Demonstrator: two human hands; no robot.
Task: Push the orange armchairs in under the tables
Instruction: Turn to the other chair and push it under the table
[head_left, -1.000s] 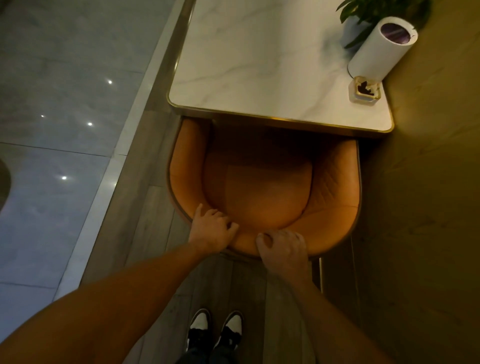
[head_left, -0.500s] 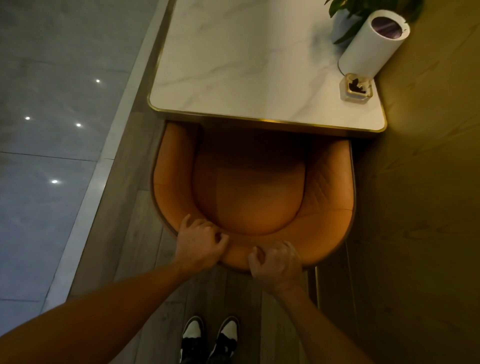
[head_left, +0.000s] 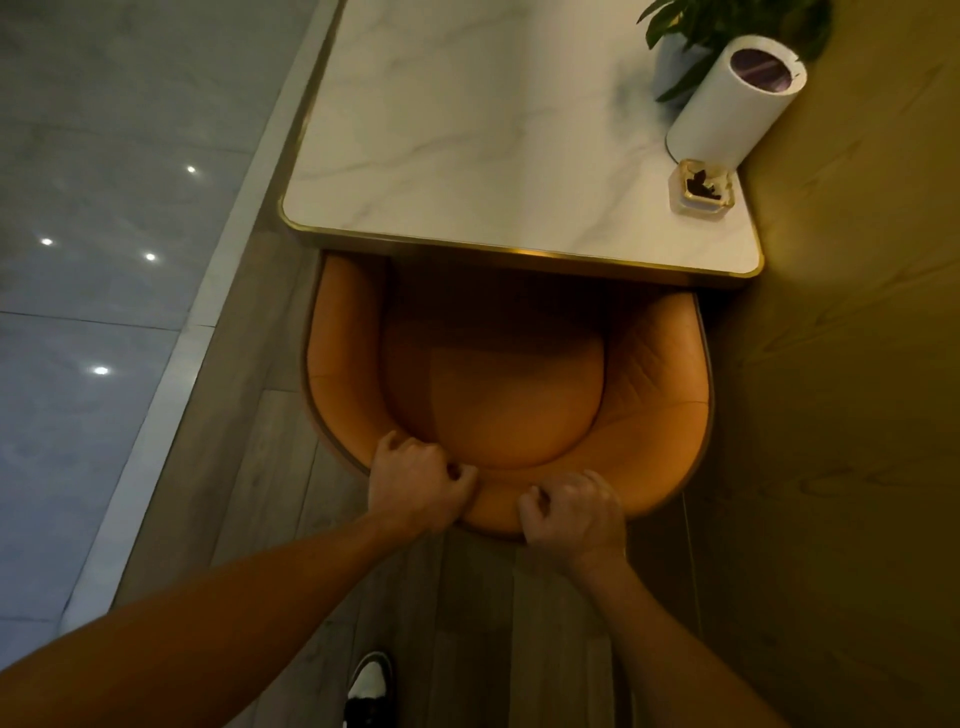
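**Both hands on the back of the armchair at the marble worktop**

The orange leather armchair with a curved, quilted back (head_left: 519, 405) sits with its front tucked under the near edge of the white marble worktop with a brass rim (head_left: 467, 135). The left hand (head_left: 415, 483) and right hand (head_left: 571, 514) curl over the backrest's near rim, gripping it. A wood-panelled wall (head_left: 857, 415) stands close on the right. At the worktop's far right stand a white paper cylinder (head_left: 732, 109), a square glass ashtray (head_left: 701, 187) and a potted green plant (head_left: 691, 31). Grey plank floor (head_left: 249, 415) lies beneath.
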